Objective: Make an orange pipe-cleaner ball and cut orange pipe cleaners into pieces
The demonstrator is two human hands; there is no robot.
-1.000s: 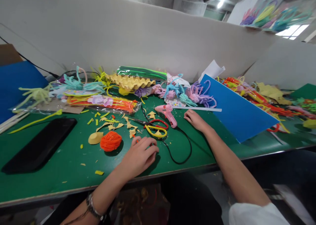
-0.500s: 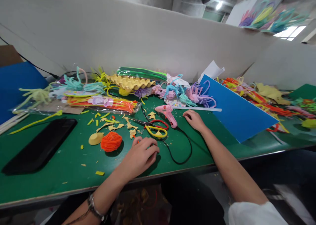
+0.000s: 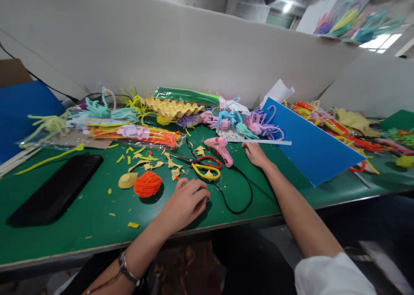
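Note:
My left hand lies on the green table with its fingers curled. A small orange piece shows at its fingertips; what the fingers enclose is hidden. Just beyond it lie red-and-yellow-handled scissors and, to the left, an orange yarn ball. My right hand rests palm down, fingers stretched out, with its fingertips at the near end of a clear glue stick. A pink glue gun lies just left of that hand, and its black cord loops toward the table edge.
A blue sheet leans at the right. Piles of coloured pipe cleaners and a yellow egg tray line the back by a white partition. A black tray sits at the left. Yellow scraps are scattered mid-table.
My right hand has crept slightly away from me, up to the glue stick. My left hand has stayed in place.

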